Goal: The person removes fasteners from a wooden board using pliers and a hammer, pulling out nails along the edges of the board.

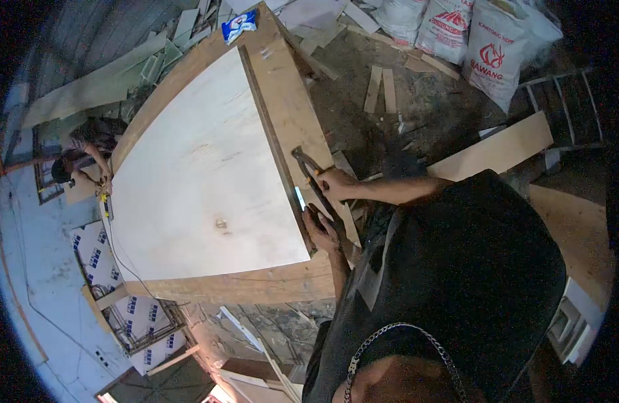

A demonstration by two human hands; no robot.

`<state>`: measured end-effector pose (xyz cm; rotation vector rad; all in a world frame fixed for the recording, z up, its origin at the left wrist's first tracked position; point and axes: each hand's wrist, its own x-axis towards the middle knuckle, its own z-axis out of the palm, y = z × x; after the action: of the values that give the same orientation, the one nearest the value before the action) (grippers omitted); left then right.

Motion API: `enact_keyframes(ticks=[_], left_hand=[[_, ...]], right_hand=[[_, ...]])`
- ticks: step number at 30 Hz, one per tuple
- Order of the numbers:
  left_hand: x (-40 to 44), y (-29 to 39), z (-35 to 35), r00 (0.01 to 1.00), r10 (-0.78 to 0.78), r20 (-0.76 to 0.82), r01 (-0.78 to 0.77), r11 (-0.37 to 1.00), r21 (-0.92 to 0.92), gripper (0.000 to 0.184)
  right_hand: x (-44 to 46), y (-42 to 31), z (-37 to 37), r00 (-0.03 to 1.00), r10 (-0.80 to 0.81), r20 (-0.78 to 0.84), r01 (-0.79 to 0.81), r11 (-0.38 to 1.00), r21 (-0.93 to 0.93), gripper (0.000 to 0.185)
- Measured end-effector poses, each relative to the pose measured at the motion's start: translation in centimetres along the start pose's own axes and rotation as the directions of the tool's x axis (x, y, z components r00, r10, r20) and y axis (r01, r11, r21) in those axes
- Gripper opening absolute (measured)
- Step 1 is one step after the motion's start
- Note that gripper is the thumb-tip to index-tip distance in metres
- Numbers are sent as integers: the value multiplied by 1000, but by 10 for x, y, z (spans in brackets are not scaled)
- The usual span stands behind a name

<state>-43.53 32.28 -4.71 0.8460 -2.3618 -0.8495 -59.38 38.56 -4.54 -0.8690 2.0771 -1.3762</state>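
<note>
My right hand (337, 185) is closed around a hammer (306, 161), whose head lies over the wooden border of a large table. Just below it, my left hand (321, 230) rests at the edge of a white panel (195, 168), fingers bent together; anything small between them cannot be made out. A short bluish-white strip (300, 197) shows at its fingertips. The panel lies flat on the plywood tabletop (292, 107), with a dark wooden strip (266, 121) along its near edge.
Across the table a co-worker (87, 158) leans in, hands at the far edge beside a yellow tape measure (106, 201). A blue packet (239, 27) lies on one corner. Filled sacks (494, 54), wood offcuts (380, 91) and a long board (494, 151) are on the floor.
</note>
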Motion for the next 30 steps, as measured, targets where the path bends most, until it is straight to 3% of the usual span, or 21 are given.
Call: enact_keyframes(ticks=[1, 4, 6, 8, 9, 10, 12, 13, 14, 15, 17, 19, 21, 22, 23, 24, 25, 26, 28, 30], left_hand=[[2, 1, 0, 1000, -9, -13, 9, 1000, -16, 43], [7, 13, 0, 999, -39, -27, 36, 994, -100, 39], [20, 28, 8, 995, 1, -100, -8, 998, -67, 37], [42, 42, 19, 996, 77, -41, -72, 991, 114, 36], [56, 42, 30, 986, 162, -39, -155, 977, 144, 37], [70, 44, 44, 988, 146, -55, -135, 978, 162, 37], [100, 56, 77, 984, 168, -52, -161, 980, 114, 37], [118, 81, 93, 999, -27, -34, 25, 999, -40, 36], [137, 91, 109, 989, 144, -39, -139, 986, 97, 35], [156, 102, 125, 988, 153, -6, -152, 986, 69, 33], [189, 125, 152, 990, 143, 7, -143, 989, 43, 31], [215, 143, 173, 958, 242, 152, -257, 962, 90, 32], [232, 148, 192, 974, 146, 172, -158, 986, 54, 34], [241, 150, 201, 976, 68, 208, -73, 997, 16, 35], [252, 153, 205, 971, 90, 220, -98, 995, 27, 38], [261, 153, 208, 975, 81, 205, -88, 996, 25, 38], [271, 153, 212, 983, 81, 167, -76, 996, -36, 39], [281, 154, 214, 989, 76, 127, -64, 993, -97, 40], [307, 144, 222, 988, -6, 152, 31, 985, -167, 45], [332, 108, 250, 948, -293, -120, 236, 906, -351, 48]], right_hand=[[9, -2, -12, 991, 63, 118, -62, 998, -18, 10], [32, -5, -21, 997, 49, 64, -47, 998, -28, 10], [50, -7, -37, 983, 17, 181, -20, 1000, 12, 16], [73, -4, -59, 931, -57, 360, 29, 996, 82, 30], [84, 3, -69, 929, -143, 340, 139, 990, 35, 35], [95, 12, -83, 918, -156, 364, 150, 988, 46, 35], [116, 35, -113, 917, -113, 384, 12, 967, 254, 33], [128, 54, -130, 924, -131, 359, 43, 969, 243, 29], [136, 68, -153, 959, -174, 223, 105, 951, 290, 26], [142, 84, -180, 975, -209, 79, 173, 930, 325, 23], [150, 112, -252, 998, 20, 57, -33, 969, 244, 22], [138, 168, -310, 978, 123, -166, -87, 974, 209, 23], [118, 296, -360, 940, 178, -291, -21, 882, 470, 25], [83, 368, -401, 934, -74, -350, 38, 993, -109, 31], [50, 436, -441, 865, -321, -385, -8, 759, -651, 38], [22, 438, -459, 844, -40, -535, -230, 874, -428, 38], [9, 421, -469, 715, 371, -592, -431, 901, 43, 37], [0, 407, -475, 560, 609, -562, -521, 786, 333, 37], [-9, 396, -480, 429, 759, -490, -558, 649, 516, 36], [-8, 391, -480, 395, 815, -424, -593, 578, 561, 36]])
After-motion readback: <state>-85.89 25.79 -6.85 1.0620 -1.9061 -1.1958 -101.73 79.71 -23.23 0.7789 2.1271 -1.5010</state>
